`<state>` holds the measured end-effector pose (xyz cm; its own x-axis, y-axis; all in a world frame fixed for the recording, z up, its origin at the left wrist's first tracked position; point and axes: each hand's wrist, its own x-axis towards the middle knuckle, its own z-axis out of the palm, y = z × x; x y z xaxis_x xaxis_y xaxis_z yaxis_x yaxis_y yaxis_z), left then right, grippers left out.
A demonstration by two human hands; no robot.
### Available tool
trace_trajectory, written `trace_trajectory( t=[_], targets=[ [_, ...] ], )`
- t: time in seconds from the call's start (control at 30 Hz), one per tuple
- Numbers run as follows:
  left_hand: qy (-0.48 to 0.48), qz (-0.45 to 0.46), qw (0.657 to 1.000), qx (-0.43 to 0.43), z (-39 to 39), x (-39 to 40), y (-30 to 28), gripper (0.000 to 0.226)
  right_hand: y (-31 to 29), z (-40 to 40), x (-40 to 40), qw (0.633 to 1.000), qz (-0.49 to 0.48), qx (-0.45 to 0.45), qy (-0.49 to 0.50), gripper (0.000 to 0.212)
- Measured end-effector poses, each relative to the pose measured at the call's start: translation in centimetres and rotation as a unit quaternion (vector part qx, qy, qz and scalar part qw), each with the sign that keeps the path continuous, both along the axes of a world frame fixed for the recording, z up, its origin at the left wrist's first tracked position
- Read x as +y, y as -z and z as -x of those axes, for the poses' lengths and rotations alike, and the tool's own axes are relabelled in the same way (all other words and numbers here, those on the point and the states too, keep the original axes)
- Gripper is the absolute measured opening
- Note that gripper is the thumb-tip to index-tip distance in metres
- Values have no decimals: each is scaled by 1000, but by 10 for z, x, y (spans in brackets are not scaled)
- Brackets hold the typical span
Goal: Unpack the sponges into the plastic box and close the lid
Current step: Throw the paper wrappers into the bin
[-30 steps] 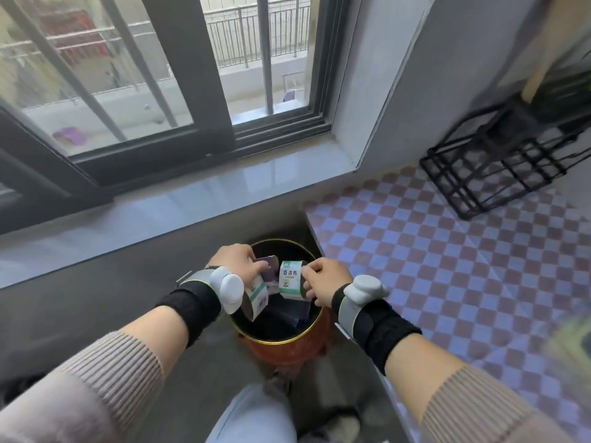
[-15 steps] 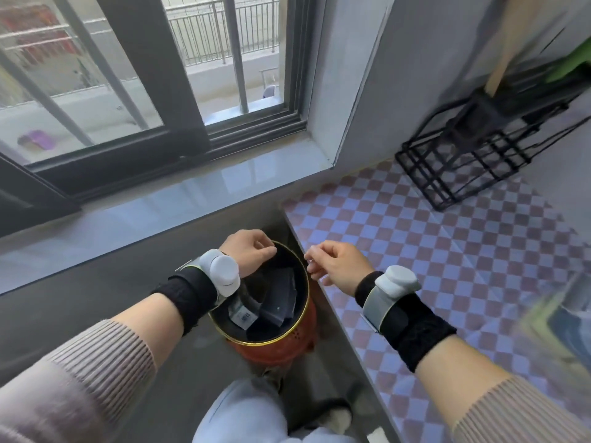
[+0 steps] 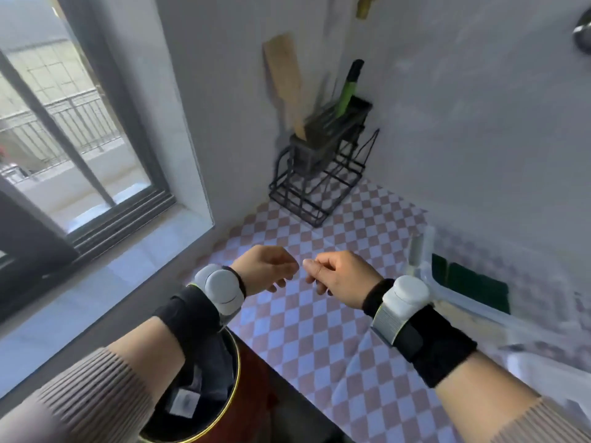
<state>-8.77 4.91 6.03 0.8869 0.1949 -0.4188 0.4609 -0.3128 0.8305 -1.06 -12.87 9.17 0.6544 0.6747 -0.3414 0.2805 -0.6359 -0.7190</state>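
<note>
Beside box, sponges seemingly upright.

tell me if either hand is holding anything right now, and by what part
Nothing is held. The left hand and right hand hang loosely curled and empty above the checkered counter, fingertips close together but not gripping anything.

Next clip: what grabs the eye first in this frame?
Two empty, loosely curled hands, left hand and right hand, meet mid-frame above the checkered tabletop. A black wire rack stands in the far corner; green sponges lie in the clear plastic box at right.
</note>
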Motion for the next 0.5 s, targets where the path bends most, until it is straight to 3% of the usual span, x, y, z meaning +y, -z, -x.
trace_trajectory(
  t=[0.27, 0.5],
  targets=[
    [115, -8, 993, -30, -74, -76, -36, 14, -27, -20, -84, 991, 21, -70, 116, 39],
    [187, -35, 980, -59, -126, -150, -63, 9, -48, -32, -173, 959, -32, -121, 256, 31]
  ],
)
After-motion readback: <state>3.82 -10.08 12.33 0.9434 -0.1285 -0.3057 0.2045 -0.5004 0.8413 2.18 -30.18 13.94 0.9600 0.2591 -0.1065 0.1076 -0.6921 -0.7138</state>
